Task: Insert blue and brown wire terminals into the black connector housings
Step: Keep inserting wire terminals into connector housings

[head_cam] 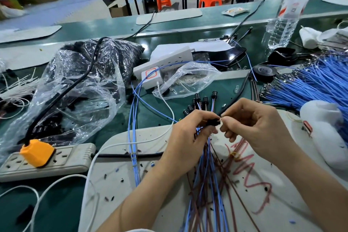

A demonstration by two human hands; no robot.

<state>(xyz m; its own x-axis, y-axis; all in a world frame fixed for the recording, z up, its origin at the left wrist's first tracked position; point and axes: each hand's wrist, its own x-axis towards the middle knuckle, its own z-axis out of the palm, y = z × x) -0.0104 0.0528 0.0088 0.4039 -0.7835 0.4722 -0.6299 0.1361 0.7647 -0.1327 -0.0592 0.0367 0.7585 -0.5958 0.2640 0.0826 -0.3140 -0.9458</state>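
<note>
Black connector housing [213, 123], gripped in left hand [188, 137], faced the terminal [222, 118] pinched by right hand [259, 128] (several wired housings [204, 98] apparently done; many blue wires [310, 84] remained).

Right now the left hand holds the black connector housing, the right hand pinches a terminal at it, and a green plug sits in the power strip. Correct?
One detail is wrong: the plug in the power strip is orange, not green, as the head view shows. The left hand does hold the black connector housing, and the right hand pinches a terminal at it.
</note>
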